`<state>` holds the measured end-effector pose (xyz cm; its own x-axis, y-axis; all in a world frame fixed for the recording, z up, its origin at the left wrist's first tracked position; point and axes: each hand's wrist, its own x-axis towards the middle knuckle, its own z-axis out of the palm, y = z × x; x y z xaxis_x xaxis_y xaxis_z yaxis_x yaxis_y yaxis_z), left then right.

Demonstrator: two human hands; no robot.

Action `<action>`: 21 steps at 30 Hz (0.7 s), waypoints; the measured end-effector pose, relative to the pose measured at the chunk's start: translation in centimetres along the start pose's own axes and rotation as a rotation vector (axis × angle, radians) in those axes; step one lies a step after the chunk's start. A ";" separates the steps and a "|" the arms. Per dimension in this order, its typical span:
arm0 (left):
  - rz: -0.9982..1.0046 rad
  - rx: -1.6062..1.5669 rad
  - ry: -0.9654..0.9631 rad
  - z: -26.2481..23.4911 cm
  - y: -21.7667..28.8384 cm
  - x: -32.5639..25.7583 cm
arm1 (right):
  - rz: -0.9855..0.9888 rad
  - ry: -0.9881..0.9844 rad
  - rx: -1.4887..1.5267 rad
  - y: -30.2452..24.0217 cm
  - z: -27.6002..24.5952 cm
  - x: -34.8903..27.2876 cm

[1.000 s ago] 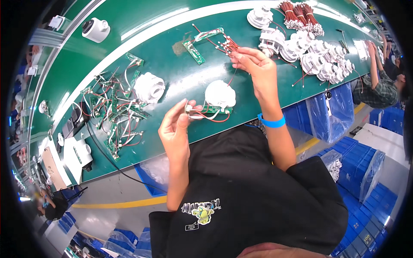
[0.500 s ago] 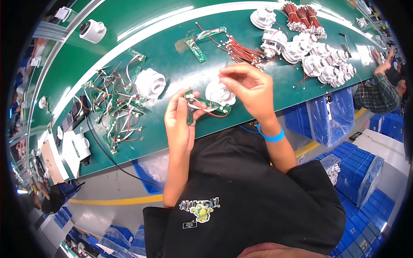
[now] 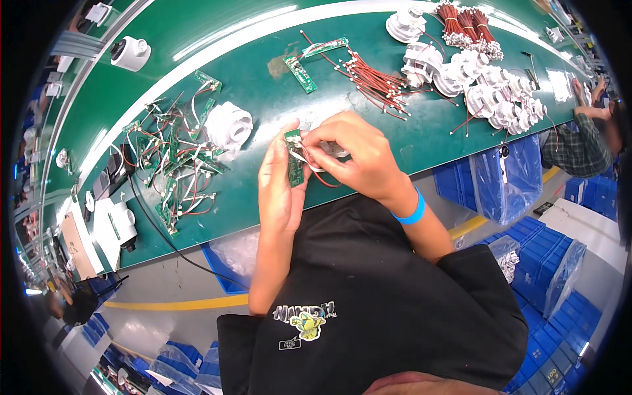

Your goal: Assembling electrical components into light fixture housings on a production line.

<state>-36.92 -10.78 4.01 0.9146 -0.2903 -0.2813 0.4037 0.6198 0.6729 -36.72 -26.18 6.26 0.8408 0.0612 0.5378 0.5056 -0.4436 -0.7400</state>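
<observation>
My left hand [image 3: 280, 181] is closed around a narrow green circuit board [image 3: 295, 172], held upright above the bench's near edge. A white-and-red wire lead [image 3: 316, 172] hangs from the board and loops below my right hand [image 3: 355, 155]. The thumb and forefinger of that hand are pinched together at the board's upper end, near its connectors; what lies between them is too small to make out. Behind the right fingers, a white plastic housing [image 3: 337, 150] is mostly hidden. Left of my hands another white housing [image 3: 228, 126] rests on the green bench.
A tangle of wired circuit boards [image 3: 174, 158] covers the left of the bench. Two boards [image 3: 301, 74] and loose red wires [image 3: 375, 79] lie farther back. White housings [image 3: 490, 89] and bundled wires [image 3: 466, 27] fill the right. Blue crates [image 3: 540, 253] stand below.
My right hand has moved left and down from above the white housing to the board's upper end. The board in my left hand now stands more upright, its face showing.
</observation>
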 end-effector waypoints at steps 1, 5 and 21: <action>-0.010 -0.014 -0.014 0.1 0.2 0.0 | 0.001 -0.001 0.000 0.1 0.2 0.0; -0.031 -0.053 0.005 0.5 0.5 -0.2 | -0.110 0.038 -0.050 0.2 0.5 0.0; -0.081 -0.034 -0.050 0.0 0.8 -0.4 | -0.032 -0.013 -0.027 0.2 -0.1 -0.1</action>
<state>-36.99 -10.18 4.68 0.8771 -0.3762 -0.2985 0.4775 0.6167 0.6258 -36.72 -26.41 6.09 0.8270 0.0867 0.5554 0.5266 -0.4655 -0.7114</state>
